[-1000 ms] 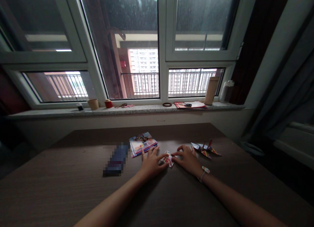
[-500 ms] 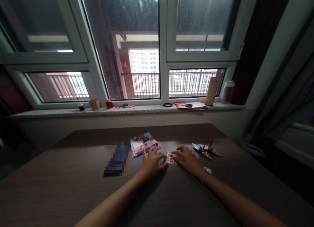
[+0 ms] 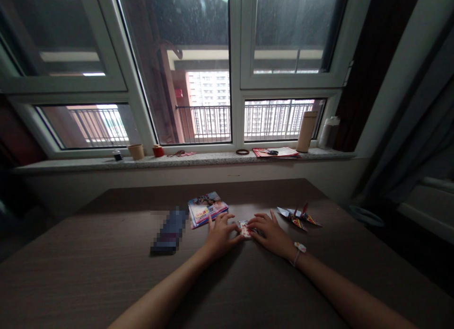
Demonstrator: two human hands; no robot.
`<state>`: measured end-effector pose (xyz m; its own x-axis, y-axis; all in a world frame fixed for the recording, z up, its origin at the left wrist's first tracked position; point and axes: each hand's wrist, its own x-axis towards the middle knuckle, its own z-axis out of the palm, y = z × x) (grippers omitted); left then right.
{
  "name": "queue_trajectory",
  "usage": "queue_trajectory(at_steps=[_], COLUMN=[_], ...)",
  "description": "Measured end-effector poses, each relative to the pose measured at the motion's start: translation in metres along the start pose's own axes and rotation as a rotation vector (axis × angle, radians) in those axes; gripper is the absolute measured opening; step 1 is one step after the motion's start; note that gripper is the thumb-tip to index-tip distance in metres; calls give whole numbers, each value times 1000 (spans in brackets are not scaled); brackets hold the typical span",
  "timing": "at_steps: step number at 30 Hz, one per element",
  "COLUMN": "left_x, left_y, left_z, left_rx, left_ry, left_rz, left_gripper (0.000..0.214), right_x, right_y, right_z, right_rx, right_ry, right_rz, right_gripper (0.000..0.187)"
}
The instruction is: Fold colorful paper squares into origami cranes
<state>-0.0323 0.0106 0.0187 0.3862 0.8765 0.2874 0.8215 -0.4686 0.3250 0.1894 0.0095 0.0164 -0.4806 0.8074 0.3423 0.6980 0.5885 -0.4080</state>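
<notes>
A small folded piece of printed paper lies on the dark wooden table, pinched between both of my hands. My left hand presses on its left edge with thumb and fingers. My right hand, with a band at the wrist, holds its right edge with the fingertips. A stack of colourful paper sheets lies just beyond my left hand. A finished folded paper crane sits to the right of my right hand.
A dark blurred flat object lies left of the paper stack. The window sill behind the table carries cups, a tall cylinder, a jug and red papers with scissors. A curtain hangs at right.
The folded paper has been pressed flatter and narrower between my hands. Both hands shifted slightly closer together and a little further from me.
</notes>
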Motion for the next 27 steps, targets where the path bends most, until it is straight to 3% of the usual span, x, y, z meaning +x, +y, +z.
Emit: queue_trajectory(at_steps=[11, 21, 27], left_x=[2, 0, -1], left_y=[-2, 2, 1], left_z=[-3, -4, -4], left_rx=[-79, -24, -31], left_ry=[-60, 10, -15], left_rz=[-5, 75, 40], left_gripper=[25, 20, 29], right_x=[1, 1, 1], right_y=[4, 1, 6], right_z=[-2, -5, -3], right_rx=[131, 162, 222], right_ry=[-81, -117, -135], right_rz=[7, -31, -12], right_gripper=[28, 24, 26])
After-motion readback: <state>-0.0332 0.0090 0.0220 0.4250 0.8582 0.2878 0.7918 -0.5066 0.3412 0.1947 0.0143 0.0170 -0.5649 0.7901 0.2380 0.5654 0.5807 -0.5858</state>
